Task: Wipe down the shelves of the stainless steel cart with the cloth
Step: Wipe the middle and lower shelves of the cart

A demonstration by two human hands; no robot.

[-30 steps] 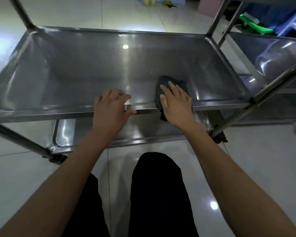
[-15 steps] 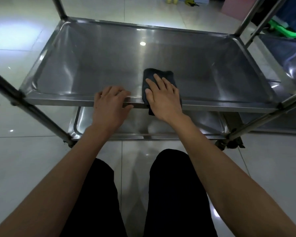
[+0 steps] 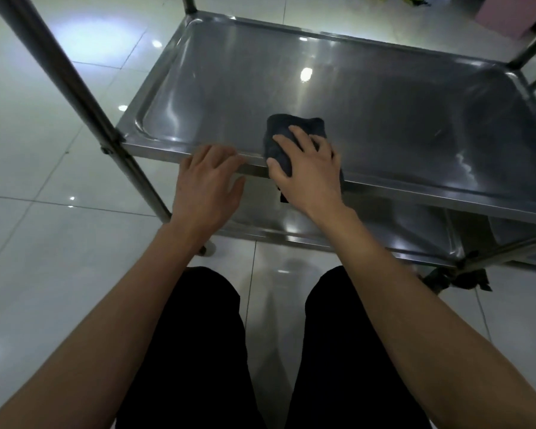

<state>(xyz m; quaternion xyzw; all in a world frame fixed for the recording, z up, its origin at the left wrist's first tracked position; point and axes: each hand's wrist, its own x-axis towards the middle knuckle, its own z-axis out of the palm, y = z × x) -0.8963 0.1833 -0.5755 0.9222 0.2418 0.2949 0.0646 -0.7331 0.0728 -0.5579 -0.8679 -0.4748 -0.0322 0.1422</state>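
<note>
The stainless steel cart's middle shelf [image 3: 369, 97] fills the upper view, a shallow shiny tray with a raised rim. A dark cloth [image 3: 287, 131] lies over the shelf's near rim, partly on the tray and partly hanging down in front. My right hand [image 3: 307, 168] lies flat on the cloth with straight, spread fingers, pressing it against the rim. My left hand [image 3: 206, 184] rests just left of it, fingers curled over the near rim. A lower shelf [image 3: 399, 236] shows beneath, mostly hidden.
A thick cart post [image 3: 75, 97] slants down at the left, another post [image 3: 508, 249] at the lower right by a caster [image 3: 458, 278]. My legs in black trousers stand on the glossy tiled floor [image 3: 44, 243] close to the cart. A pink box [image 3: 514, 13] sits far right.
My right hand has slid the cloth leftward along the near rim, ending close beside my left hand. The view has shifted, so the cart sits further right in frame.
</note>
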